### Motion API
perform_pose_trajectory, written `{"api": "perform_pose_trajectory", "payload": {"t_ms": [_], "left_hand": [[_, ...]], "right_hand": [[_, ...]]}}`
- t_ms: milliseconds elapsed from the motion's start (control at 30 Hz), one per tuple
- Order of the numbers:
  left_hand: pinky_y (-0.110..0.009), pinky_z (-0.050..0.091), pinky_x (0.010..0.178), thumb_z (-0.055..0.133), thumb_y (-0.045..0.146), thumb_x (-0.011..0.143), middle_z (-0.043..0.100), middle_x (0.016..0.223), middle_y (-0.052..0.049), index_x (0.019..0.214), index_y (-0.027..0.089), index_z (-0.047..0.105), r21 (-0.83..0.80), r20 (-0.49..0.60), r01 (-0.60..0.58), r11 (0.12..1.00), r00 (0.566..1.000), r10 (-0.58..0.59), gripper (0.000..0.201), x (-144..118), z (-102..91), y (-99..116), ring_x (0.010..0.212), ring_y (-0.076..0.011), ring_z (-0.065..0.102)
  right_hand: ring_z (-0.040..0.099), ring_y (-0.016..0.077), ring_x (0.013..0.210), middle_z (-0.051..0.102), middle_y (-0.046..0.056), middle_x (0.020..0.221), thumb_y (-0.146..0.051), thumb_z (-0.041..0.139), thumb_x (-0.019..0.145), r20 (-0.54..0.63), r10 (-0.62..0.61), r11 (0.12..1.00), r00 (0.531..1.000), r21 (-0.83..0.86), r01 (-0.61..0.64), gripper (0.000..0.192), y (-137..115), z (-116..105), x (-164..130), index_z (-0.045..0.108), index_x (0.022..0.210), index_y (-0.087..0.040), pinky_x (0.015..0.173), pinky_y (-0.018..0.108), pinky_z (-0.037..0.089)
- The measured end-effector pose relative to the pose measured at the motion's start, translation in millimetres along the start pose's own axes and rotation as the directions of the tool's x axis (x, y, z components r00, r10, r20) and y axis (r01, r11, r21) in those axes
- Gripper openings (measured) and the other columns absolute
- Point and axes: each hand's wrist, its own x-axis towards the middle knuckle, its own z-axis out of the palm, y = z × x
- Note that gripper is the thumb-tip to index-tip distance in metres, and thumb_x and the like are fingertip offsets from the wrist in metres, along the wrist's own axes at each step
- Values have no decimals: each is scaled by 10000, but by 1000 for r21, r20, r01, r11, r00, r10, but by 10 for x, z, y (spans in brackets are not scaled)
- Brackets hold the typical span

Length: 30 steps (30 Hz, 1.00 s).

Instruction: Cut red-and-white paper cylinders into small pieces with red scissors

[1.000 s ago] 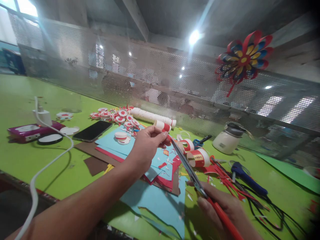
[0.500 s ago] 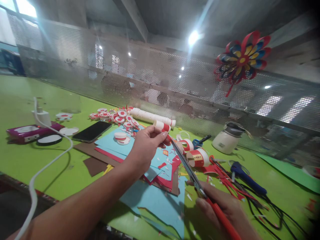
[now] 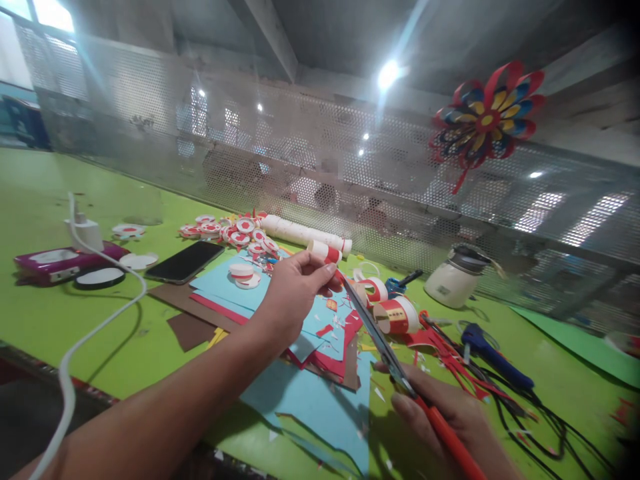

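Over the middle of the table, my left hand (image 3: 300,287) pinches a small piece of red paper (image 3: 340,275) between thumb and fingers. Red-handled scissors (image 3: 380,343) are gripped in my right hand (image 3: 445,413), lower right. Their blade tips reach up to the red paper at my left fingertips. Below my hands lie stacked blue paper sheets (image 3: 305,393) strewn with red and white scraps. A white disc-shaped paper piece with a red band (image 3: 241,272) rests on the stack, left of my left hand.
Red-and-white paper discs (image 3: 245,227) and a long white roll (image 3: 305,232) lie behind. Cut cups (image 3: 397,315), a blue glue gun (image 3: 497,357) with black cable and a white jug (image 3: 455,277) stand right. A phone (image 3: 185,262) and white cord (image 3: 103,323) lie left.
Almost nothing differs. Both hands, the scissors and the red paper hold nearly the same position; the view has shifted very slightly.
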Motion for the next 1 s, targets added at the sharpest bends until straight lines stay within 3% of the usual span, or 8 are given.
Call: {"api": "perform_pose_trajectory", "payload": {"t_ms": [500, 700, 867, 1000], "left_hand": [[-280, 407, 581, 623, 216, 685, 610, 590, -30, 640, 146, 517, -2, 14, 8, 1000, 1000, -8, 135, 1, -1, -9, 579, -133, 577], [-278, 403, 574, 621, 197, 681, 599, 571, -25, 620, 150, 499, -23, 6, 30, 999, 1000, -30, 145, -5, 12, 3, 560, -127, 567], [-274, 401, 568, 618, 191, 683, 601, 574, -30, 620, 147, 497, -25, 0, 34, 999, 999, -34, 143, -11, 15, 11, 556, -125, 567], [-281, 411, 574, 616, 196, 685, 598, 572, -27, 620, 149, 497, -14, -5, 23, 1000, 1000, -23, 144, -8, 14, 3, 566, -132, 574]], "right_hand": [[479, 108, 426, 541, -34, 497, -400, 471, 812, -45, 60, 998, 997, -6, -60, 305, -56, 43, 3, 710, 812, -210, 416, 174, 407], [391, 97, 398, 441, -34, 459, -421, 444, 813, -44, 62, 998, 997, -16, -63, 344, -34, 60, 0, 656, 659, -197, 365, 179, 339], [319, 86, 393, 346, -52, 465, -402, 425, 814, -20, 81, 997, 996, 5, -81, 333, -36, 68, 6, 626, 649, -194, 372, 182, 307], [350, 94, 395, 355, -50, 455, -410, 404, 814, -10, 102, 995, 995, -15, -102, 362, -41, 82, 15, 593, 600, -189, 383, 193, 314]]}}
